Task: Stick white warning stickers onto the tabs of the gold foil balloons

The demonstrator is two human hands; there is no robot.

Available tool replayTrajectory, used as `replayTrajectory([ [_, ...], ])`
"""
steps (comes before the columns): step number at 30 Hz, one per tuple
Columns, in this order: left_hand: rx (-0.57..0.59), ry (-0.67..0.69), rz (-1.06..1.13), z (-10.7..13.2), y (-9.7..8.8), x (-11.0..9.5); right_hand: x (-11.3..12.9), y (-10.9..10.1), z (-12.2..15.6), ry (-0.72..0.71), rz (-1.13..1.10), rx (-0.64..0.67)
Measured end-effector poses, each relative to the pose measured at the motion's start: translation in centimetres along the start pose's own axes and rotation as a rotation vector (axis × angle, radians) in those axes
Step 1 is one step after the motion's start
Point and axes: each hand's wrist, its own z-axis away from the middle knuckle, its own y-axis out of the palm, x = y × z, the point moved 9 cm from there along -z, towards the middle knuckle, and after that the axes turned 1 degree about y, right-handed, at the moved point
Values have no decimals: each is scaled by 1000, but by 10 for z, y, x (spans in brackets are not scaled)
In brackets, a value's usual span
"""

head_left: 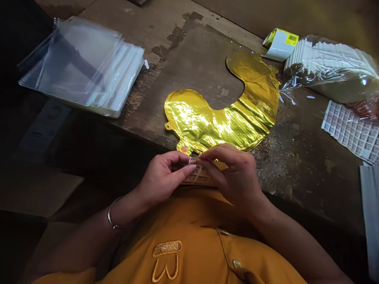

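my left hand (pixel 162 174) and right hand (pixel 237 170) are both pinching a tiny crossed-circle label (pixel 193 161) by the table's (pixel 195 63) near edge, "CE" sticker sheet (pixel 197 178) just below, gold foil shape (pixel 219 123) beyond

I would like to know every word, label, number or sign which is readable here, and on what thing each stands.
"CE": near sticker sheet, repeated.
Crossed-out circle sign: small sticker held above it.
Too small or blurred to read: shirt embroidery, far-right sticker sheet, yellow barcode label, dark panel at left.
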Motion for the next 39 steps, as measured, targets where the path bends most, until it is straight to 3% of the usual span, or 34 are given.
replayTrajectory([
  [6,39,-218,272,-1,7,13,25,8,19,-447,348,-39],
  [8,86,-266,319,0,12,16,24,14,24,-522,371,-32],
  [12,93,-326,312,1,14,26,21,20,28,-503,315,-23],
  [16,101,-314,217,4,11,28,26,1,26,-371,137,-86],
  [18,104,-181,20,6,6,15,19,-18,16,-236,67,-163],
  [21,72,342,-483,14,0,-37,-10,-39,-8,35,-8,-251],
  [23,53,691,-816,25,5,-63,-31,-33,-25,175,-91,-207],
  [24,56,787,-950,27,6,-67,-39,-25,-32,218,-136,-159],
  [27,130,844,-1189,17,6,-55,-48,4,-43,260,-205,-26],
  [31,211,856,-1259,10,4,-37,-53,26,-41,298,-203,16],
  [35,202,869,-1269,13,3,-34,-54,31,-43,247,-78,48],
  [39,204,886,-1266,13,4,-35,-56,29,-44,282,-103,31],
])
